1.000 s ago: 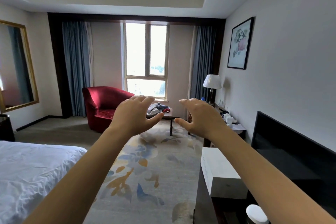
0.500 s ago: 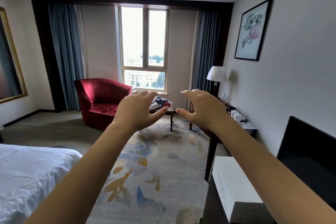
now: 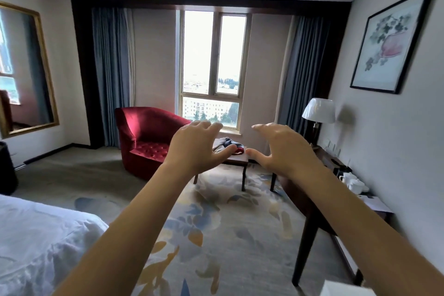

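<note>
Left hand (image 3: 194, 149) and right hand (image 3: 281, 149) are held out, spread and empty, and the heap of clothes (image 3: 228, 144) lies far ahead on the small table (image 3: 244, 176), straight between them (neither hand plainly nearer).

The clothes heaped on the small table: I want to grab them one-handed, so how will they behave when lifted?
The clothes lie crumpled in soft folds, so they will probably droop from a grip. The heap looks small, so likely light. Several pieces seem mixed; one may slip loose.
</note>
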A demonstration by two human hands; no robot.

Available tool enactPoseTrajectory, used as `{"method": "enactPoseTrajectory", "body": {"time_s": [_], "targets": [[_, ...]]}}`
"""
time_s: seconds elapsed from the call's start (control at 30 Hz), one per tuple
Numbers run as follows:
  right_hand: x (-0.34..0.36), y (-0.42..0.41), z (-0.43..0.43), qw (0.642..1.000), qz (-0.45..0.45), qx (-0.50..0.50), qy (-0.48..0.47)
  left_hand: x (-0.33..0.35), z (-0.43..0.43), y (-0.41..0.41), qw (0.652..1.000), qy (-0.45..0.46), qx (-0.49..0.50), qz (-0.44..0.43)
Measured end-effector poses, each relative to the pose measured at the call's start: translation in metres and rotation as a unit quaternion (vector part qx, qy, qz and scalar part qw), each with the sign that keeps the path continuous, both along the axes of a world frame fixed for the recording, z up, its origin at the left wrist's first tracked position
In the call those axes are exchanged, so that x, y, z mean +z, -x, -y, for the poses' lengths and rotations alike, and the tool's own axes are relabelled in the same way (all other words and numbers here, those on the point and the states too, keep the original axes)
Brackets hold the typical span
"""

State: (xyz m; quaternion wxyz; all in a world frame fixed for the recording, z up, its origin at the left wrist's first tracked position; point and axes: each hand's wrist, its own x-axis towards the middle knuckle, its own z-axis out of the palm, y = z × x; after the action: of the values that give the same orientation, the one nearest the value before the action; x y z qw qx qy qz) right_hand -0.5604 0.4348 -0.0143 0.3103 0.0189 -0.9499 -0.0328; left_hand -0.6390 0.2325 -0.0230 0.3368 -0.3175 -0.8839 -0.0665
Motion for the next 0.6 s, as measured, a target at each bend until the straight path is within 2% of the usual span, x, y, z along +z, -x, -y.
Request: {"method": "enactPoseTrajectory", "body": {"time_s": [0.23, 0.6], "targets": [[0.0, 0.092, -0.053, 1.0, 0.017, -0.005, 0.011, -0.005, -0.046, 0.093, 1.0, 0.008, 0.008, 0.019], [-0.006, 0.265, -0.115, 1.0, 0.025, -0.003, 0.0, -0.003, -0.105, 0.263, 1.0, -0.013, -0.002, -0.001]]}}
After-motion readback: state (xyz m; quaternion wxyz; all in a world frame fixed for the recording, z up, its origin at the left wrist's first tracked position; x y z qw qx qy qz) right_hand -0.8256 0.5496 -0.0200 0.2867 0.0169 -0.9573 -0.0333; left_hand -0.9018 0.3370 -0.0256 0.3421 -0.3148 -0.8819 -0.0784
